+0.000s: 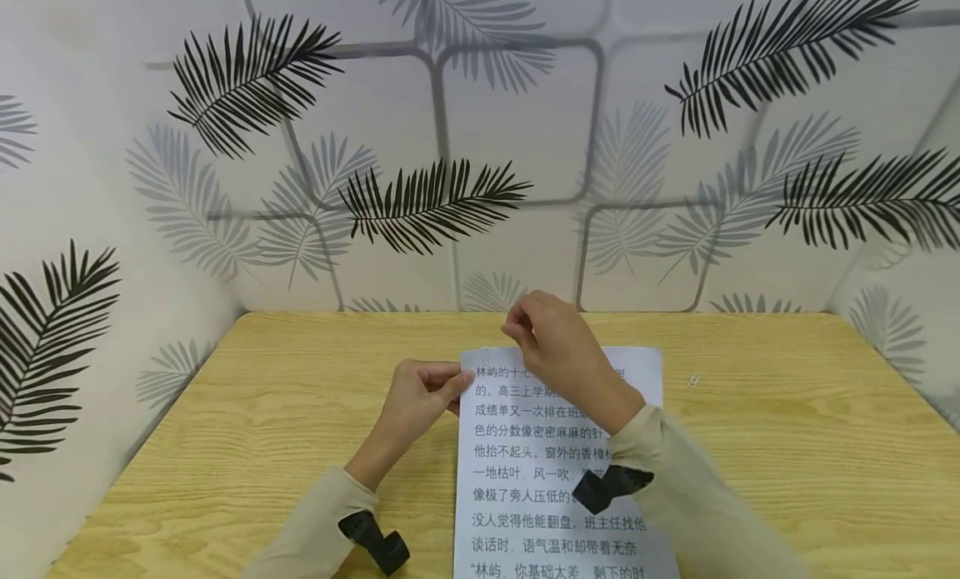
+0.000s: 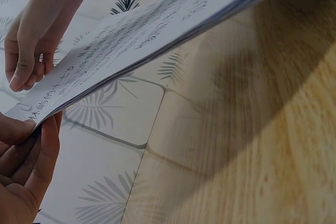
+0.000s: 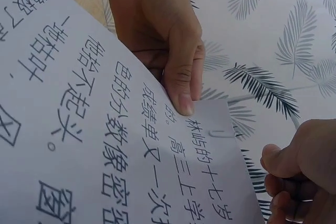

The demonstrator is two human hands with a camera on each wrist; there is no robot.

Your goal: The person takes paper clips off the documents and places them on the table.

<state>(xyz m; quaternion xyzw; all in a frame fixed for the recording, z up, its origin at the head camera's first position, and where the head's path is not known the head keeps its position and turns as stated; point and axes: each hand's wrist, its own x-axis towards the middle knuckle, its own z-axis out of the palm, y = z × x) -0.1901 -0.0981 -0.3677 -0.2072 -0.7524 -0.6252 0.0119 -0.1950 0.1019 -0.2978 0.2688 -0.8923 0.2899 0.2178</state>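
Observation:
A stack of white printed paper sheets (image 1: 540,479) has its lower part running out of the head view. At its upper left edge my left hand (image 1: 423,391) pinches the sheets, thumb on the printed face and fingers behind, as the left wrist view shows. A small pale paper clip (image 3: 220,134) sits over the top edge by that corner. My right hand (image 1: 558,346) hovers at the top edge, right of the clip, with its fingers loosely curled. In the right wrist view the right hand (image 3: 302,174) is apart from the paper, and nothing shows between its fingers.
Another small pale paper clip (image 1: 693,380) lies on the wood-grain table (image 1: 787,446), right of the sheets. Behind the table's far edge rises a wall (image 1: 517,129) with a leaf pattern.

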